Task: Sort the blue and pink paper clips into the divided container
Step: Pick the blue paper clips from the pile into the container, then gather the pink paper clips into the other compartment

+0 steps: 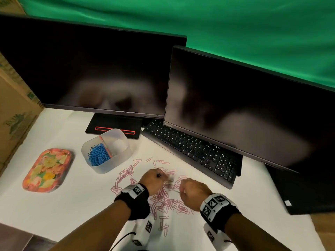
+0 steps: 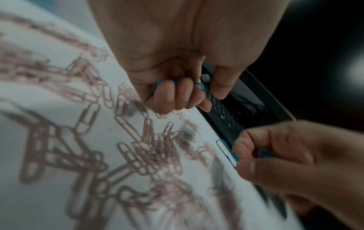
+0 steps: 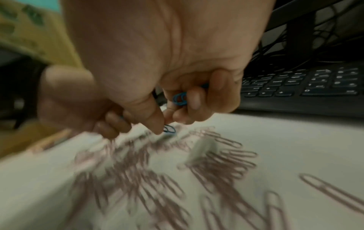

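Pink paper clips [image 1: 163,198] lie scattered on the white table, blurred in both wrist views [image 2: 153,149] [image 3: 222,157]. My left hand [image 1: 154,180] hovers over the pile, its curled fingers gripping several blue paper clips [image 2: 199,85]. My right hand [image 1: 192,193] is just to its right, curled round more blue clips [image 3: 180,98], and its thumb and finger pinch another blue clip [image 3: 169,129] [image 2: 226,149]. The frosted divided container [image 1: 107,149] stands to the upper left; its left compartment holds a heap of blue clips [image 1: 98,153], its right compartment looks empty.
A black keyboard [image 1: 192,149] lies right of the pile, partly under the right monitor [image 1: 244,113]. The left monitor's stand [image 1: 114,125] sits behind the container. A floral tray [image 1: 48,170] rests at the left, beside cardboard boxes [image 1: 14,105].
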Action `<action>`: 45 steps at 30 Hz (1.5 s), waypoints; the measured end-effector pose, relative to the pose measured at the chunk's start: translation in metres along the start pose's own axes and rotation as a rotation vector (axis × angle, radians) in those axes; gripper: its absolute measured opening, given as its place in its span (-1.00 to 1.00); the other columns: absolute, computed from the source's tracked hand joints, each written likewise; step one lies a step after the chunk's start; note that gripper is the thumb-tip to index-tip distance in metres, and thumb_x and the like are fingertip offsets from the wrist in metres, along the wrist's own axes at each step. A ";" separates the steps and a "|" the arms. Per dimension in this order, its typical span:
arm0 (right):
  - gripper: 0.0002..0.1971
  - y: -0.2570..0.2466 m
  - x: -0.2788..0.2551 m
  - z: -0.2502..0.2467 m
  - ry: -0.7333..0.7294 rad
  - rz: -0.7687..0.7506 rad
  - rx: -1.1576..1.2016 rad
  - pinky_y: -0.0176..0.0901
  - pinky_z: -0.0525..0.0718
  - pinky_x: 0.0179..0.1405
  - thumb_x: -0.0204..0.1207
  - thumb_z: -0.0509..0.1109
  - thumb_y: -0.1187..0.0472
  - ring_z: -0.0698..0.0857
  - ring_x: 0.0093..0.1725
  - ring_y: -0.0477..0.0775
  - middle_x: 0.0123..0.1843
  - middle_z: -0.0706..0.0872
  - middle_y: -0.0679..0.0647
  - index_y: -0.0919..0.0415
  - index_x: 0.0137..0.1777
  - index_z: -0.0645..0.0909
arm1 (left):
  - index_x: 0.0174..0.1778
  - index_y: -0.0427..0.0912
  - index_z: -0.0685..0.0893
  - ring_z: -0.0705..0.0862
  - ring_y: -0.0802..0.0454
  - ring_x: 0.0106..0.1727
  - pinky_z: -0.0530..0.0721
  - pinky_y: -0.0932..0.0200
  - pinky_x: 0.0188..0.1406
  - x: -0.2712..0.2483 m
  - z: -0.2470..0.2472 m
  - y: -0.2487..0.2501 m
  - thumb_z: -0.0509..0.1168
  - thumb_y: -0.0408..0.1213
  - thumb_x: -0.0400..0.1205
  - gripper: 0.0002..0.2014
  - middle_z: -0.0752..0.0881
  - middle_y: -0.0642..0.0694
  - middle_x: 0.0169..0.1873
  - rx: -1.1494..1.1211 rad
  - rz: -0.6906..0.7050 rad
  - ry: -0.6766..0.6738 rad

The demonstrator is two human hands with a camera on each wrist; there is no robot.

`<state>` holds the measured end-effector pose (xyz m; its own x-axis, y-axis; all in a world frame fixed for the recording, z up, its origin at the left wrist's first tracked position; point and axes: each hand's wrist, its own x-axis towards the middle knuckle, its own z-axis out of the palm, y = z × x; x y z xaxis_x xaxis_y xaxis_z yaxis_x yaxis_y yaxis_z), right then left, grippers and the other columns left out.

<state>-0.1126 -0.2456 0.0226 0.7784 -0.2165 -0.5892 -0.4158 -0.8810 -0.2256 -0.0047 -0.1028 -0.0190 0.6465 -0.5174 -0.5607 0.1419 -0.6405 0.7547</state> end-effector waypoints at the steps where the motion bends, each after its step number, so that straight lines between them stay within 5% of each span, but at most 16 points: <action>1: -0.85 -0.002 0.000 -0.006 0.025 -0.002 0.089 -0.09 0.66 0.08 0.55 0.18 0.10 0.69 0.11 0.14 0.12 0.67 0.01 0.00 0.01 0.58 | -0.19 -0.21 0.68 0.53 0.02 -0.44 0.51 0.20 -0.42 0.000 -0.003 0.001 0.23 -0.06 0.67 -0.70 0.68 0.00 -0.25 -0.203 -0.073 -0.029; 4: -0.94 -0.018 0.000 -0.024 0.092 -0.022 0.366 -0.23 0.63 -0.12 0.50 0.30 0.13 0.72 -0.09 0.03 -0.16 0.70 -0.08 -0.04 -0.14 0.60 | -0.14 -0.26 0.65 0.57 -0.03 -0.49 0.55 0.20 -0.52 -0.007 -0.013 0.011 0.06 0.08 0.73 -0.52 0.63 -0.15 -0.38 -0.783 -0.252 -0.098; 8: -0.88 -0.055 0.005 -0.044 0.170 -0.082 0.555 -0.54 0.50 -0.45 0.51 0.34 0.26 0.62 -0.37 -0.27 -0.32 0.61 -0.20 0.15 -0.03 0.69 | -0.06 -0.34 0.64 0.74 -0.09 -0.42 0.75 0.10 -0.44 -0.018 -0.021 0.021 -0.05 0.04 0.75 -0.47 0.72 -0.27 -0.29 -1.104 -0.279 -0.186; 13: -0.76 -0.087 0.012 -0.053 0.155 -0.125 0.590 -0.18 0.75 0.02 0.49 0.33 0.26 0.75 -0.03 -0.02 -0.02 0.77 -0.03 0.04 0.10 0.70 | -0.13 -0.33 0.68 0.71 -0.07 -0.54 0.68 0.18 -0.61 -0.030 -0.031 0.028 -0.08 -0.13 0.76 -0.52 0.77 -0.23 -0.41 -1.307 -0.263 -0.161; 17: -0.70 -0.096 0.015 -0.063 0.146 -0.180 0.738 -0.14 0.79 -0.03 0.54 0.28 0.35 0.77 -0.06 -0.03 0.08 0.73 0.02 0.15 0.24 0.64 | -0.09 -0.35 0.79 0.70 -0.12 -0.34 0.78 0.06 -0.34 -0.032 -0.051 0.017 -0.09 -0.11 0.74 -0.44 0.73 -0.25 -0.32 -1.322 -0.255 -0.130; 19: -0.73 -0.095 0.015 -0.070 0.209 -0.210 0.784 -0.15 0.75 0.08 0.54 0.29 0.35 0.74 -0.05 -0.02 0.04 0.74 0.03 0.12 0.17 0.68 | 0.07 -0.39 0.68 0.75 -0.16 -0.35 0.78 0.03 -0.27 -0.035 -0.065 0.014 -0.07 -0.09 0.75 -0.50 0.74 -0.29 -0.35 -1.328 -0.273 -0.085; 23: -0.80 -0.073 0.013 -0.074 0.333 -0.150 0.912 0.11 0.70 0.22 0.36 0.28 0.12 0.77 0.03 0.08 -0.04 0.81 0.05 -0.10 -0.09 0.69 | 0.03 -0.37 0.64 0.72 -0.21 -0.13 0.67 -0.10 0.01 -0.048 -0.108 0.006 0.00 -0.02 0.75 -0.52 0.75 -0.31 -0.25 -1.363 -0.159 0.068; 27: -0.76 -0.037 0.010 -0.053 0.334 -0.021 0.901 0.19 0.67 0.26 0.59 0.29 0.29 0.75 0.07 0.09 -0.01 0.79 0.02 -0.09 -0.08 0.68 | -0.17 -0.20 0.54 0.55 -0.10 -0.22 0.56 0.03 0.01 -0.058 -0.163 -0.004 0.00 0.04 0.72 -0.60 0.50 -0.18 -0.28 -1.389 -0.069 0.248; 30: -0.79 -0.014 0.008 -0.025 0.294 0.052 0.838 0.22 0.67 0.26 0.61 0.30 0.26 0.72 0.05 0.06 -0.05 0.76 -0.02 -0.10 -0.08 0.66 | -0.09 -0.20 0.53 0.60 -0.09 -0.20 0.56 -0.03 -0.01 -0.059 -0.183 -0.003 0.02 0.03 0.74 -0.63 0.59 -0.21 -0.22 -1.270 -0.134 0.405; 33: -0.78 -0.002 0.007 -0.004 0.307 0.139 0.784 0.14 0.67 0.26 0.60 0.28 0.30 0.73 0.10 0.12 -0.03 0.77 0.03 -0.05 -0.10 0.67 | 0.13 -0.26 0.51 0.62 -0.12 0.01 0.51 -0.08 0.21 -0.055 -0.187 0.000 0.07 0.02 0.74 -0.62 0.62 -0.24 0.01 -1.152 -0.186 0.454; 35: -0.79 0.000 0.006 0.002 0.306 0.180 0.691 -0.01 0.63 0.31 0.62 0.24 0.28 0.69 0.22 0.12 0.15 0.76 0.08 0.05 0.07 0.68 | 0.43 -0.27 0.42 0.56 -0.21 0.31 0.48 -0.10 0.38 -0.049 -0.185 0.002 0.13 0.05 0.70 -0.48 0.54 -0.32 0.33 -1.094 -0.222 0.486; 37: -0.70 0.000 0.005 0.004 0.295 0.179 0.552 -0.12 0.56 0.36 0.64 0.20 0.26 0.63 0.33 0.10 0.32 0.69 0.08 0.11 0.30 0.61 | 0.51 -0.14 0.41 0.48 -0.22 0.43 0.48 -0.07 0.39 -0.044 -0.181 0.003 0.15 0.02 0.70 -0.51 0.44 -0.34 0.48 -0.973 -0.216 0.572; 41: -0.53 -0.012 0.013 0.007 0.217 0.078 0.348 -0.07 0.45 0.50 0.64 0.16 0.19 0.43 0.53 0.08 0.60 0.40 0.05 0.09 0.57 0.34 | 0.26 -0.04 0.61 0.59 0.03 0.06 0.58 0.05 0.19 -0.059 -0.158 0.009 0.21 -0.21 0.70 -0.77 0.63 -0.01 0.06 -0.614 0.115 0.746; 43: -0.45 -0.025 0.023 0.005 0.150 0.031 0.273 0.03 0.44 0.53 0.64 0.15 0.15 0.32 0.61 0.10 0.71 0.16 -0.03 -0.02 0.64 0.19 | 0.00 -0.09 0.71 0.66 0.04 -0.10 0.63 0.04 0.04 -0.067 -0.143 0.006 0.22 -0.35 0.68 -0.84 0.71 -0.01 -0.12 -0.451 0.253 0.643; 45: -0.40 -0.038 0.036 0.000 0.117 -0.027 0.172 0.06 0.43 0.54 0.65 0.16 0.16 0.24 0.65 0.10 0.73 -0.03 -0.10 -0.08 0.67 0.08 | -0.09 -0.01 0.71 0.70 -0.03 -0.01 0.64 0.03 0.08 -0.062 -0.129 -0.007 0.24 -0.35 0.67 -0.82 0.74 -0.07 -0.02 -0.226 0.223 0.457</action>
<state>-0.0691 -0.2197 0.0096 0.8356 -0.2496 -0.4893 -0.4601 -0.8046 -0.3755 0.0506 0.0069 0.0544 0.9315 -0.2955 -0.2121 0.0891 -0.3801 0.9207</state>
